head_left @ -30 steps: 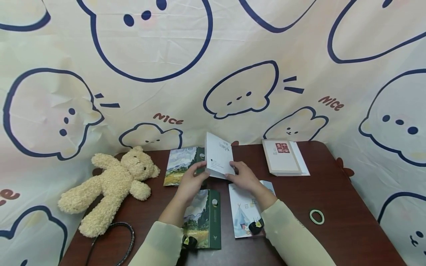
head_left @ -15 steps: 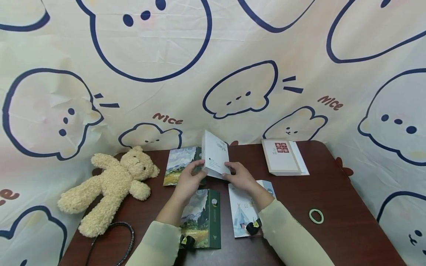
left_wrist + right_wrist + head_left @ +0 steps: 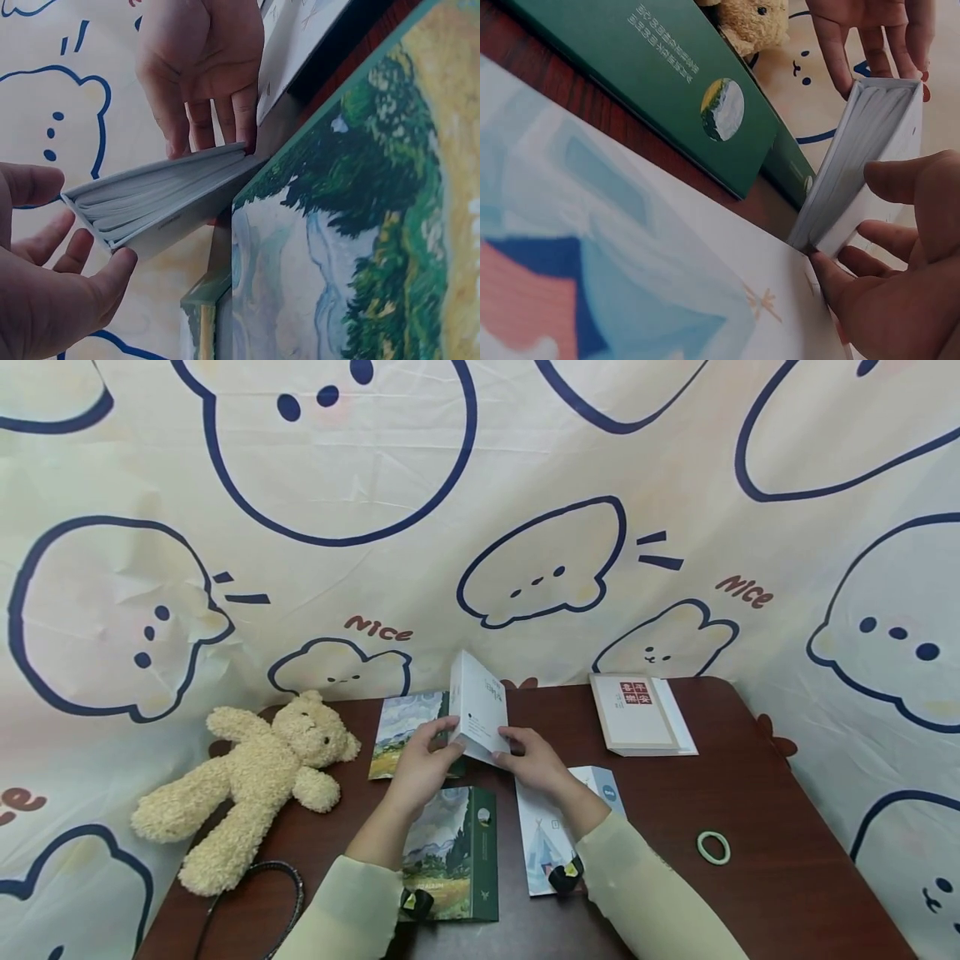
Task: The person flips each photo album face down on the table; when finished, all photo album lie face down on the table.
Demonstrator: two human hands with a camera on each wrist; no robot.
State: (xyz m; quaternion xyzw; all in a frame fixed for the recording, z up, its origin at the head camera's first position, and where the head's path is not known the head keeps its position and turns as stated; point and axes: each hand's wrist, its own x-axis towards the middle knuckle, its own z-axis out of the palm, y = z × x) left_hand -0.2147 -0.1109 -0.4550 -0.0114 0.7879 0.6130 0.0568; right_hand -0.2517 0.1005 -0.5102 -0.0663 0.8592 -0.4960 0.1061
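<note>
White album [image 3: 478, 706], held tilted at the far middle of the brown table [image 3: 757, 793], its left edge gripped between the thumb and fingers of the left hand [image 3: 423, 767] and its right edge pinched by the right hand [image 3: 536, 760]. Nearest lie a far landscape-covered book [image 3: 405, 731], partly hidden by the album and left hand, a near landscape-covered book [image 3: 453, 860] with a green spine, and a tent-picture booklet [image 3: 542, 839] under the right forearm. Farther out: plush bear [image 3: 262, 777], left; red-printed white book [image 3: 637, 718], far right; pale green ring [image 3: 727, 851], right.
</note>
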